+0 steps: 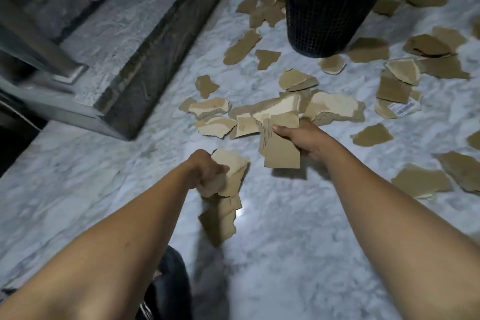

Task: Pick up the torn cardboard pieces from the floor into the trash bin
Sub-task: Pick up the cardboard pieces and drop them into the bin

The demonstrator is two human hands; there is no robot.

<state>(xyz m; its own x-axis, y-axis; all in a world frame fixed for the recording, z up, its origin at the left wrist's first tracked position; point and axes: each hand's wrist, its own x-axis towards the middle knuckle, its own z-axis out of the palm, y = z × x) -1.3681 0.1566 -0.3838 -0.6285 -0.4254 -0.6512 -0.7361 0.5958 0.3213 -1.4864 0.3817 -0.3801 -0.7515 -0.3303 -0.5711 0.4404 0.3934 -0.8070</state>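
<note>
Cardboard pieces point(371, 135) across marble floor point(285, 241)

Just one view here, taken from a head-worn wide-angle camera that's tilted forward and down at the marble floor point(285, 254), from fairly close up. The left hand point(205, 171) is seen around 7 o'clock of centre and the right hand point(304, 138) around 3 o'clock, both near the lens. The trash bin point(327, 8) is cut off by the top edge at 1 o'clock, farther out. Torn cardboard pieces point(371, 135) are spread from 12 to 4 o'clock. A stone ledge point(145, 41) is caught at 10 o'clock. Edges are slightly blurred.
</note>
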